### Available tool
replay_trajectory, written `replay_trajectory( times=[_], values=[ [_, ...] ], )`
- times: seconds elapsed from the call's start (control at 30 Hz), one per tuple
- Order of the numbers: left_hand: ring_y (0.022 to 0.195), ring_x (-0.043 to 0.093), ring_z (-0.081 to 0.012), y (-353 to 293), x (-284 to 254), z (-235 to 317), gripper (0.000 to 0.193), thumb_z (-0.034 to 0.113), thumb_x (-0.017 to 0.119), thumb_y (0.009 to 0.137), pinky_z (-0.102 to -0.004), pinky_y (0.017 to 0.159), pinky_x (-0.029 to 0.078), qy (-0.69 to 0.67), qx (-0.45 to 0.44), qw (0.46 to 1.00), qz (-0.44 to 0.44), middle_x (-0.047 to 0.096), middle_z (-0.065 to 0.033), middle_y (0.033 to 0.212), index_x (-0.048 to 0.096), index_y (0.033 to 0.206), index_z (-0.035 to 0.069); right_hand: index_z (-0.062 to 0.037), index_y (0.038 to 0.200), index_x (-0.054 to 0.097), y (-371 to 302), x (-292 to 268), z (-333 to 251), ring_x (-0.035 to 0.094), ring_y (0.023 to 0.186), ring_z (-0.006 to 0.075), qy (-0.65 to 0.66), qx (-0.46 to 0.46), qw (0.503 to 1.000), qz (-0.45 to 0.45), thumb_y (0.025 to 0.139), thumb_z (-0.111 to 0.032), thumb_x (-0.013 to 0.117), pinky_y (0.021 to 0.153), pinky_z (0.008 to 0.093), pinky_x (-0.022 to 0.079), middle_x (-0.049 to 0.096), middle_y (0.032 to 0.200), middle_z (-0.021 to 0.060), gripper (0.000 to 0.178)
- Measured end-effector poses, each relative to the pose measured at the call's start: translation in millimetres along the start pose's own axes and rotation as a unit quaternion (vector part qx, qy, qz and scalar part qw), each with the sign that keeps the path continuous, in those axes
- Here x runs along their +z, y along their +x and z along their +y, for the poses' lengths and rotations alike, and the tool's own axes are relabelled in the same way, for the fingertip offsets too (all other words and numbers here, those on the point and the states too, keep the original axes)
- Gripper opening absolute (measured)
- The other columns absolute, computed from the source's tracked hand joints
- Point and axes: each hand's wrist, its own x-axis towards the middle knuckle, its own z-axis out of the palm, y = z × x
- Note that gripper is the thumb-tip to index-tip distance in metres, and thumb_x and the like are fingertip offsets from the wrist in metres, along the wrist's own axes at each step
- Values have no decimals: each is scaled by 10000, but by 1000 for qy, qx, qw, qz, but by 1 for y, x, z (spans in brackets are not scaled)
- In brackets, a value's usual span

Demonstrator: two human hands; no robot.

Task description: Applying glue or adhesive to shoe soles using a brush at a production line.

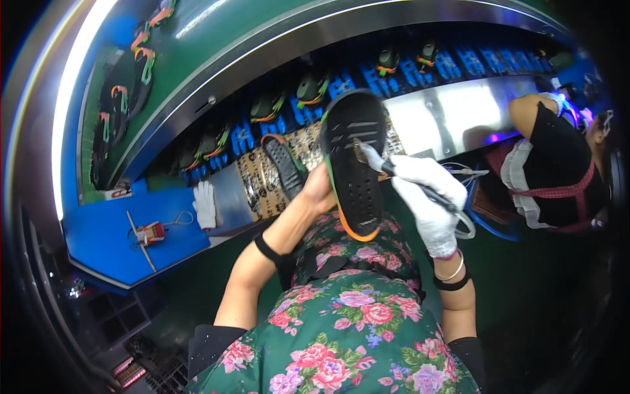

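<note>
My bare left hand point(319, 189) is closed round the left side of a black shoe sole point(357, 177), held upright in front of me. Green and orange show along the sole's edge, and rows of small holes and slots cover its face. In a white glove, my right hand point(430, 190) grips a brush-like tool point(375, 157) with a dark handle and a pale neck. Its brownish tip meets the upper middle of the sole. A grey hose or cord curves below the glove. Behind my left hand, a second black sole point(283, 165) lies on the patterned bench strip.
A metal conveyor edge point(433, 121) runs behind, with shoes point(312, 90) in blue holders along it. On the left, a blue table point(98, 223) carries a red packet point(151, 233), a stick and a white glove point(205, 203). Another person point(545, 164) works at right.
</note>
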Motion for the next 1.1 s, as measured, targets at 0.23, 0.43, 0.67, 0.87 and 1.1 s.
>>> replay_trajectory(
  times=[0.23, 0.43, 0.67, 0.87, 1.1],
  values=[
    [1287, 598, -338, -31, 3, -15, 425, 179, 549, 1070, -522, 1084, 529, 187, 0, 976, 112, 561, -163, 1455, 494, 1457, 11, -43, 983, 781, 2, 1, 6, 740, 875, 259, -105, -157, 977, -95, 781, 4, 819, 770, 353, 586, 776, 1006, 123, 211],
    [1273, 613, -370, -34, 7, -14, 677, 544, 488, 1044, -547, 1087, 516, -203, 42, 978, -30, 606, -214, 1405, 523, 1457, 9, -54, 951, 788, -3, 4, -12, 741, 855, 255, -129, -161, 976, -65, 757, -6, 836, 753, 348, 587, 784, 994, 119, 206],
    [1446, 412, -437, -23, 21, -24, 920, 589, 691, 841, -596, 1190, 355, -70, -22, 995, 62, 361, -279, 1599, 423, 1547, 63, -36, 934, 770, 10, -7, -32, 731, 820, 259, -139, -168, 975, -37, 737, 38, 816, 741, 349, 582, 780, 968, 130, 216],
    [1397, 503, -380, -12, 56, -41, 889, 697, 597, 914, -585, 1184, 375, -96, 8, 993, 73, 485, -169, 1556, 430, 1544, 93, -53, 988, 782, 26, -8, -39, 734, 886, 282, -199, -216, 955, -21, 733, 36, 804, 781, 373, 569, 780, 1027, 131, 271],
    [1344, 571, -335, -9, 46, -55, 699, 587, 478, 1042, -550, 1162, 427, -193, -18, 978, -71, 542, -169, 1507, 444, 1535, 93, -59, 1158, 768, 26, -6, -31, 720, 1013, 290, -259, -238, 934, -65, 805, -35, 770, 853, 392, 567, 753, 1159, 130, 354]
  ],
)
